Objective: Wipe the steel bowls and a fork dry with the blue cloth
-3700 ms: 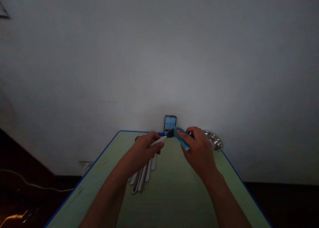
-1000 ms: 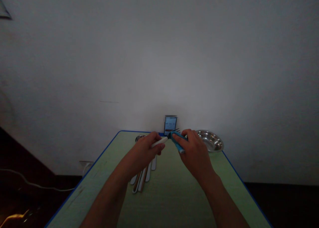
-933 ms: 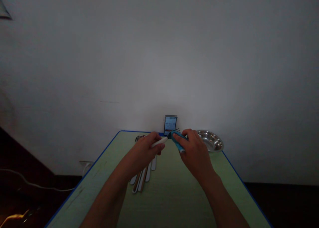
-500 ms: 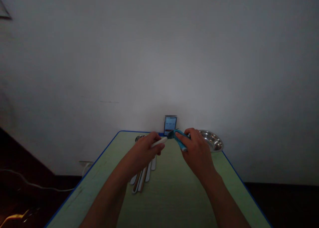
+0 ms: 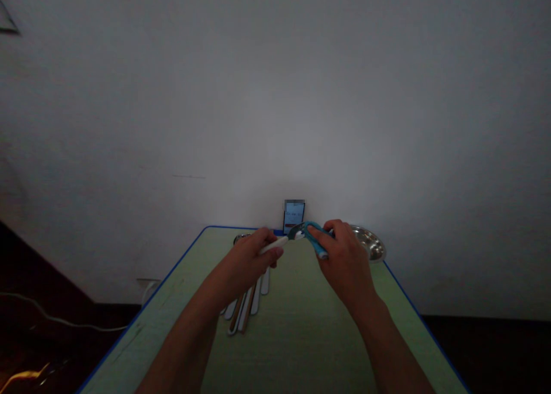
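My left hand (image 5: 253, 253) is closed around the white handle of a fork (image 5: 275, 245), whose metal head points right. Between the fingers of my right hand (image 5: 344, 256) is a blue cloth (image 5: 316, 240), pinched over the far end of the fork's head. The cloth hides the fork's tip. Both hands are raised above the table. Below my left forearm lie several utensils with white and brown handles (image 5: 245, 311), partly covered by the arm.
A shiny metal bowl (image 5: 375, 246) stands behind my right hand near the table's far right corner. A phone (image 5: 294, 215) leans against the wall at the back edge. The pale green table (image 5: 293, 336) has a blue rim. A white cable (image 5: 64, 319) runs at the left.
My right hand and the blue cloth have shifted slightly to the right along the fork, and more of its metal head shows. My left hand has stayed nearly in place.
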Available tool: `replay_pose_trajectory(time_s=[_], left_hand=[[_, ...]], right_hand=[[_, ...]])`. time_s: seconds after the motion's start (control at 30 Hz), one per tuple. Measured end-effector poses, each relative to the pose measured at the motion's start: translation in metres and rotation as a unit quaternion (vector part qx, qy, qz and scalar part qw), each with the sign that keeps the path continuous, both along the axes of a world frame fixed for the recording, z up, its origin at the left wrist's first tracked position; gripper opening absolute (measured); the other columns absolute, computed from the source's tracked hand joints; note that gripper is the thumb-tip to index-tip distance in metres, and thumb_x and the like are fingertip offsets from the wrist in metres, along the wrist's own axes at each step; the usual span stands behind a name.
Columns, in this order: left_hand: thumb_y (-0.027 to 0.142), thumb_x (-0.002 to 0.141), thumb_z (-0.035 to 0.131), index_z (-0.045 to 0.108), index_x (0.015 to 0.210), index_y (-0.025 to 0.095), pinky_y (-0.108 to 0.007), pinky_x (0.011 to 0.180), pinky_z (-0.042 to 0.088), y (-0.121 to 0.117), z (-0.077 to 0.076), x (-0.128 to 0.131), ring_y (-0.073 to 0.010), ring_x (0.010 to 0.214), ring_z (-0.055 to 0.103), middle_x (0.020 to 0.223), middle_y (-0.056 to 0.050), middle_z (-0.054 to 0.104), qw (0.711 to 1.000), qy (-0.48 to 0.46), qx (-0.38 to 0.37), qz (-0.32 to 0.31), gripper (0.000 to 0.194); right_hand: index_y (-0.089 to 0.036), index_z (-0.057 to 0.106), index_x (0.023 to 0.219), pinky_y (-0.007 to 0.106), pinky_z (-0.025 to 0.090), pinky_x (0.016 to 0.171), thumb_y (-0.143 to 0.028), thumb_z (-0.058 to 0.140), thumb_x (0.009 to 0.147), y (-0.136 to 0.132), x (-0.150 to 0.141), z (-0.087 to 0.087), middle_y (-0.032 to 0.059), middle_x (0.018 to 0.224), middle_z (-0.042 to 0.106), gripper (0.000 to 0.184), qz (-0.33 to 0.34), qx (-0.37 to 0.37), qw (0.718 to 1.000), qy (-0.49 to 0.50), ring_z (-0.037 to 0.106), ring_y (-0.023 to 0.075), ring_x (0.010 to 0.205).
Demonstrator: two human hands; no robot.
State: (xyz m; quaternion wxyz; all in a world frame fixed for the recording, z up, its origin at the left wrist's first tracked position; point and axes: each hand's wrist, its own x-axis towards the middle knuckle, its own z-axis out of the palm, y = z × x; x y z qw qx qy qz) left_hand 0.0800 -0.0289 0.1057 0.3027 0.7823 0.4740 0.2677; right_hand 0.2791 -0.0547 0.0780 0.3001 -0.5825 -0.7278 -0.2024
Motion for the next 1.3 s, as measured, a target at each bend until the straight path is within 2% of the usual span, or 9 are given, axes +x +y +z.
replay_pose_trajectory(time_s=[0.3, 0.7, 0.97, 1.3], left_hand=[[0.037, 0.083, 0.047, 0.053, 0.085, 0.020, -0.027, 0.061, 0.041, 0.006, -0.005, 0.000, -0.0173, 0.067, 0.057, 0.072, -0.001, 0.064, 1.000, -0.012, -0.004, 0.010, 0.018], [0.036, 0.083, 0.048, 0.054, 0.081, 0.020, -0.027, 0.065, 0.042, 0.008, -0.005, 0.006, -0.0178, 0.071, 0.059, 0.073, -0.001, 0.063, 1.000, -0.018, 0.020, -0.006, 0.017], [0.035, 0.083, 0.048, 0.054, 0.083, 0.019, -0.028, 0.064, 0.042, 0.008, -0.004, 0.009, -0.0178, 0.070, 0.058, 0.073, -0.001, 0.062, 1.000, -0.019, 0.010, -0.004, 0.017], [0.034, 0.084, 0.048, 0.052, 0.083, 0.020, -0.027, 0.063, 0.041, 0.007, -0.006, 0.007, -0.0166, 0.069, 0.056, 0.073, 0.000, 0.061, 1.000, -0.028, 0.002, -0.010, 0.016]], right_hand=[[-0.021, 0.063, 0.115, 0.035, 0.044, 0.071, -0.003, 0.054, 0.073, -0.003, -0.001, 0.002, 0.0101, 0.098, 0.055, 0.047, 0.022, 0.004, 1.000, 0.016, 0.049, 0.0228, 0.087], [-0.021, 0.061, 0.117, 0.037, 0.046, 0.078, -0.002, 0.053, 0.074, -0.002, -0.007, -0.002, 0.0099, 0.099, 0.055, 0.048, 0.068, -0.011, 0.998, 0.010, 0.049, 0.0229, 0.092], [-0.020, 0.062, 0.117, 0.038, 0.047, 0.080, 0.000, 0.052, 0.074, -0.002, -0.007, -0.002, 0.0099, 0.101, 0.055, 0.048, 0.095, -0.020, 0.995, 0.022, 0.049, 0.0231, 0.094], [-0.021, 0.061, 0.118, 0.037, 0.047, 0.080, -0.001, 0.052, 0.075, 0.000, -0.006, -0.003, 0.0097, 0.101, 0.054, 0.048, 0.079, -0.034, 0.996, 0.012, 0.049, 0.0232, 0.094]])
